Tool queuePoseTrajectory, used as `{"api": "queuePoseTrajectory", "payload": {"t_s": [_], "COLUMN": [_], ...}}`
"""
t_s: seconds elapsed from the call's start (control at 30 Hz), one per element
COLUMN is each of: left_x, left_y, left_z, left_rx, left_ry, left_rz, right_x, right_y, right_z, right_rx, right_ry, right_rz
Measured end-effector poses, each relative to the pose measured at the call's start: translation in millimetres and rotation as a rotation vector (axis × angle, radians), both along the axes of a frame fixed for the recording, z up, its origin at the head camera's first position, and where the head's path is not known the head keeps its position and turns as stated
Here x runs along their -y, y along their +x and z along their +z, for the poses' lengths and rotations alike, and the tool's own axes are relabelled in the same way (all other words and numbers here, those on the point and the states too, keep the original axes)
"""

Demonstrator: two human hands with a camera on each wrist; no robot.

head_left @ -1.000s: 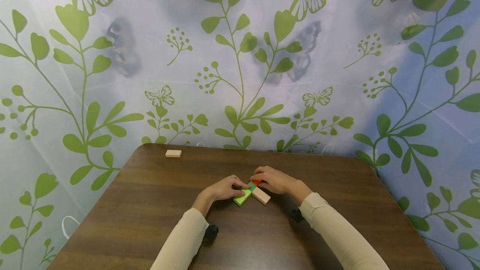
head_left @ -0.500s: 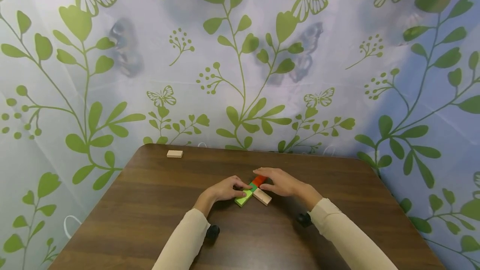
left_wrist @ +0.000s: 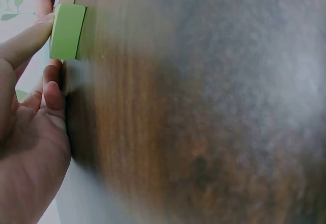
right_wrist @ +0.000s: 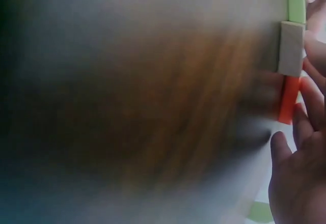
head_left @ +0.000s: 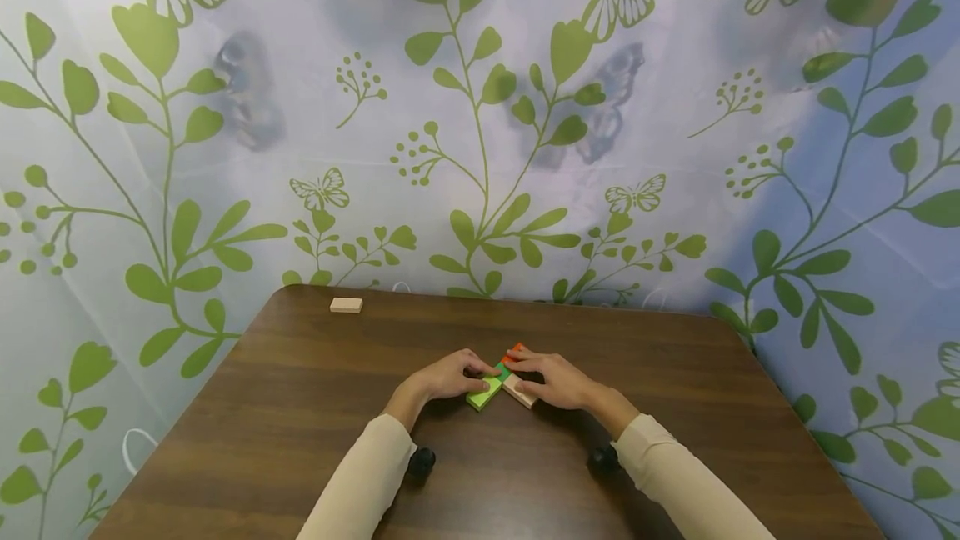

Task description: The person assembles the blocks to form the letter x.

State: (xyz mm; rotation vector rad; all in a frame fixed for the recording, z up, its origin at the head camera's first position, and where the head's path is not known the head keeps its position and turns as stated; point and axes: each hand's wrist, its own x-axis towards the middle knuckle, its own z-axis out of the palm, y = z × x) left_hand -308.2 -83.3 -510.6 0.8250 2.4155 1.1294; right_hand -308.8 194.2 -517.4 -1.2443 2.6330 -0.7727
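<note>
Several flat blocks lie joined at the table's middle. In the head view, a light green block (head_left: pixel 483 394) is at the near left, a green block (head_left: pixel 503 371) in the middle, a red block (head_left: pixel 517 351) at the far end, and a pale wooden block (head_left: pixel 519 391) branches right. My left hand (head_left: pixel 444 376) rests its thumb on the light green block, with a finger reaching to the green one. My right hand (head_left: pixel 557 379) lays its fingers on the red block while its thumb touches the wooden block. In the right wrist view, fingers partly hide the red block (right_wrist: pixel 289 99).
Another pale wooden block (head_left: pixel 347 305) lies alone near the far left edge of the brown table (head_left: pixel 300 407). Behind the table hangs a curtain (head_left: pixel 360 123) printed with leaves and butterflies. Dark wrist devices sit under both sleeves.
The right hand lifted its fingers off the red block's side, then came back nearer, its thumb now on the wooden block. The left hand has stayed in place.
</note>
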Motion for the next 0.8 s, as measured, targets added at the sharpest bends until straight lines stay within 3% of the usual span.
{"api": "queuePoseTrajectory", "payload": {"t_s": [0.3, 0.6, 0.8], "left_x": [-3, -6, 2], "left_y": [-0.8, -1.6, -1.3], "left_z": [6.4, 10.5, 19.0], "left_rx": [-0.005, -0.114, -0.107], "left_ry": [-0.019, -0.049, -0.016], "left_rz": [-0.004, -0.024, -0.050], "right_x": [-3, -5, -3], "right_y": [0.1, -3.8, -0.8], "right_z": [-1.4, -5.9, -6.5], "right_rx": [0.040, 0.033, 0.050], "right_ry": [-0.055, -0.075, -0.090], "right_rz": [-0.018, -0.025, -0.043]}}
